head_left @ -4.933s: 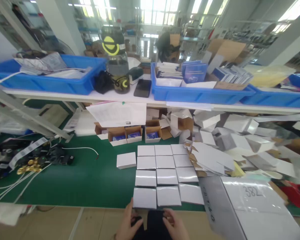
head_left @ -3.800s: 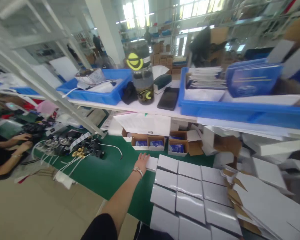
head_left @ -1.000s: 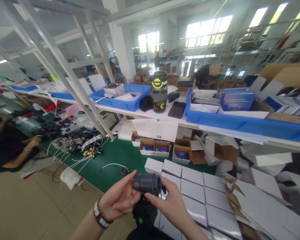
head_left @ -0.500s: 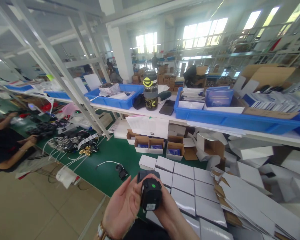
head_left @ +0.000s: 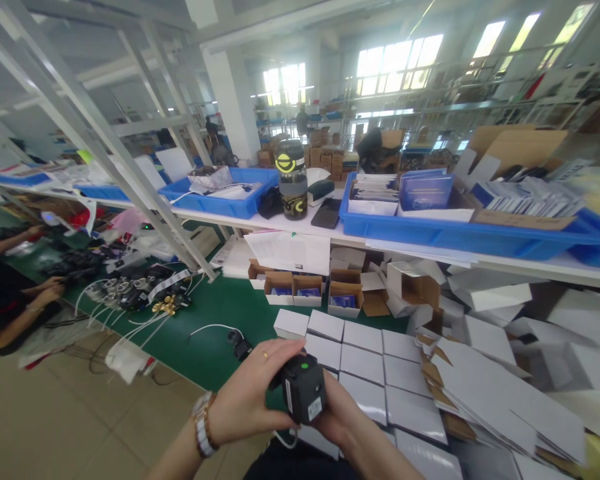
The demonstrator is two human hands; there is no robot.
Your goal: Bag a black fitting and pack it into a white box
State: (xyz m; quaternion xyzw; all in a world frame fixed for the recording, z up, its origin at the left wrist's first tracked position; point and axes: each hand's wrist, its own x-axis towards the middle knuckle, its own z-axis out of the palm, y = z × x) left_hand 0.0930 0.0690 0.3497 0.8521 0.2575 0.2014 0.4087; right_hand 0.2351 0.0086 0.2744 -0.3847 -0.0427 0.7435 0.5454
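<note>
A black boxy device (head_left: 303, 390) with a green round sticker and a white label is held between my two hands, low in the middle of the view. My left hand (head_left: 247, 393) is closed round its left side, thumb below and fingers over the top. On the right side my right hand (head_left: 341, 417) grips it, its fingers partly hidden behind the device. A white cable (head_left: 286, 440) shows just beneath. Beyond my left hand, a small black part (head_left: 239, 343) with a white lead lies on the green table (head_left: 207, 353).
Closed white boxes (head_left: 363, 363) stand in rows at right, beside piled flattened cartons (head_left: 510, 407). Small open boxes (head_left: 307, 290) sit behind. The shelf above holds a bottle (head_left: 293, 183), a phone (head_left: 326, 213) and blue trays (head_left: 460, 233). Metal parts (head_left: 130, 290) lie left, near a co-worker's hands (head_left: 50, 291).
My left hand has turned from palm up beside the device to wrapping over its top and left side. The device has rotated slightly, and the view has shifted a little.
</note>
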